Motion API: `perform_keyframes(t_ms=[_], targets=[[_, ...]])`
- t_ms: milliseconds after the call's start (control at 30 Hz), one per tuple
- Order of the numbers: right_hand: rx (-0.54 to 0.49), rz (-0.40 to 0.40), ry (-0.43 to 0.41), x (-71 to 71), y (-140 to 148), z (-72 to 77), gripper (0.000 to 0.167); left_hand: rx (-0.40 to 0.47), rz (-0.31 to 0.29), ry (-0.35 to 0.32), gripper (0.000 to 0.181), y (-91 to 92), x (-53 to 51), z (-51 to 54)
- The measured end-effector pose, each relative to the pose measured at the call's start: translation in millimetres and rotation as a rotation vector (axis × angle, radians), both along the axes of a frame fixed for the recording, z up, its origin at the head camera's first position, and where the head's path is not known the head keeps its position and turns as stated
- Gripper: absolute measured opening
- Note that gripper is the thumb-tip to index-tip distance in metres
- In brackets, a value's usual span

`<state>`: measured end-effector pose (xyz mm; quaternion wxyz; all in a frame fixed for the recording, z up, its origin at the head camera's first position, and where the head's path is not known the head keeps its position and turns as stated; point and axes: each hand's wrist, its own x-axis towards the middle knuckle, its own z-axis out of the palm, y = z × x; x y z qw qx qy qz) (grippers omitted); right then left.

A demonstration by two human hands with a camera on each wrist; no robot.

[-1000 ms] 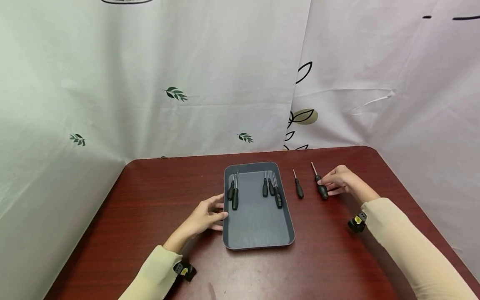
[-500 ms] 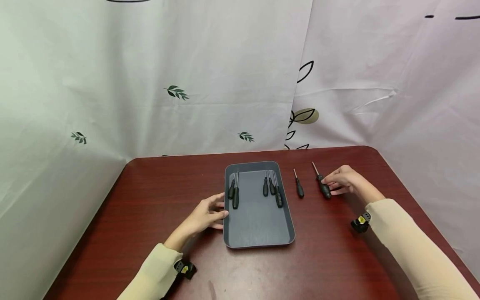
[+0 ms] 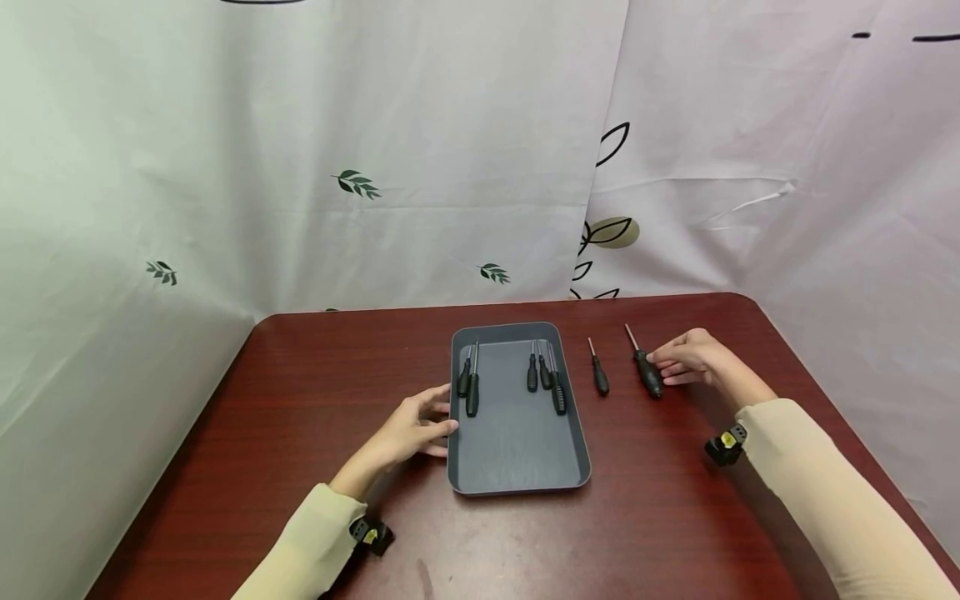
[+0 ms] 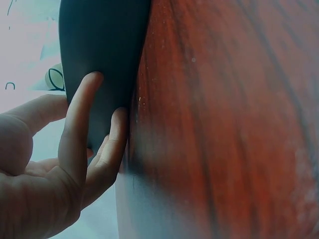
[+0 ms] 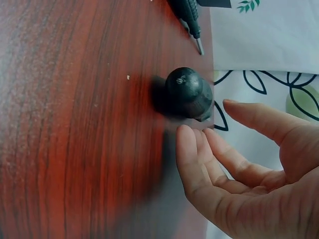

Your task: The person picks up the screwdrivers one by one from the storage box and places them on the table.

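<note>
Shifted since one second ago: right hand (image 3: 690, 354), slightly farther right, off the grip of the large screwdriver (image 3: 647, 374). Also a slight rightward swing at the butt end of the large screwdriver; little change at the tip.

Large screwdriver: flat on the reddish-brown table (image 3: 322, 375), right of the tray (image 3: 517, 454), tip away from the person, butt toward. Just left of the right fingertips (image 5: 185, 139), lined up with the upper part of the grip. In the right wrist view, butt nearly end-on to the camera, thumb and fingers apart, with nothing held between. Right hand loosened, gently bent. Bare contact with the grip: cannot tell from the head view.

Left hand (image 3: 416, 427): at the near-left side of the tray, thumb over the rim, fingers against the outer wall, pinching that side. Placement unchanged from earlier frames.

Smaller screwdriver (image 3: 600, 379): on the table between tray and large screwdriver, touching neither. Same spot as before.

Inside the tray, at the far end: pair of screwdrivers (image 3: 472, 396) by the left wall, trio of screwdrivers (image 3: 558, 396) by the right. All tips pointing away from the person. Same arrangement as before.

Behind the table: pale cloth (image 3: 450, 125) with leaf prints.
</note>
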<state>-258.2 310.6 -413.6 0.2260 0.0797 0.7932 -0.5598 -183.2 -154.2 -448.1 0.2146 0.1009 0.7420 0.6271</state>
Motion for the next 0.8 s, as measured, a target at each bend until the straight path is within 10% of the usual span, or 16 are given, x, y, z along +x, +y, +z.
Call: perform_keyframes(t_ms=[800], targets=[[-0.1, -0.048, 0.062, 4.5, -9, 14.0, 0.041, 0.01, -0.01, 0.0, 0.069, -1.0, -0.5, 0.0]])
